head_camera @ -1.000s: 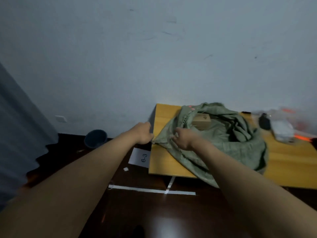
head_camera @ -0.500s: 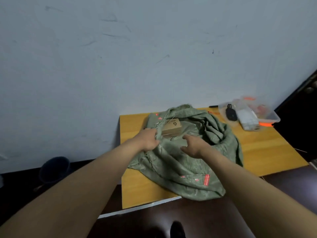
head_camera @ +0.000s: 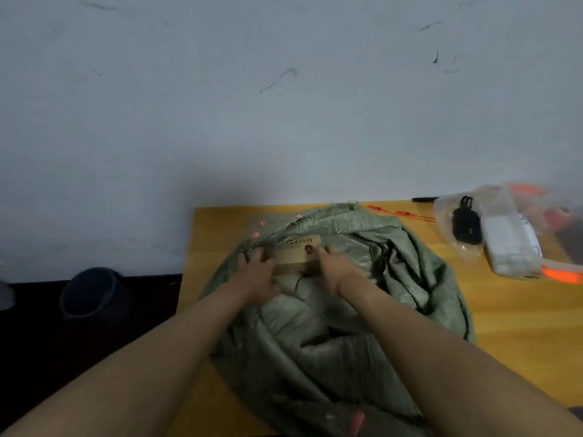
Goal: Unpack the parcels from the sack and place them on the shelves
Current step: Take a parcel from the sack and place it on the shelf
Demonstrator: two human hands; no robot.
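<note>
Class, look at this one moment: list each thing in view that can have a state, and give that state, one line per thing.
sack: mouth open, crumpled on the table
cardboard parcel: in the sack's mouth, held at both ends
left hand: grips the parcel's left end
right hand: grips the parcel's right end
clear bags: lying on the table
</note>
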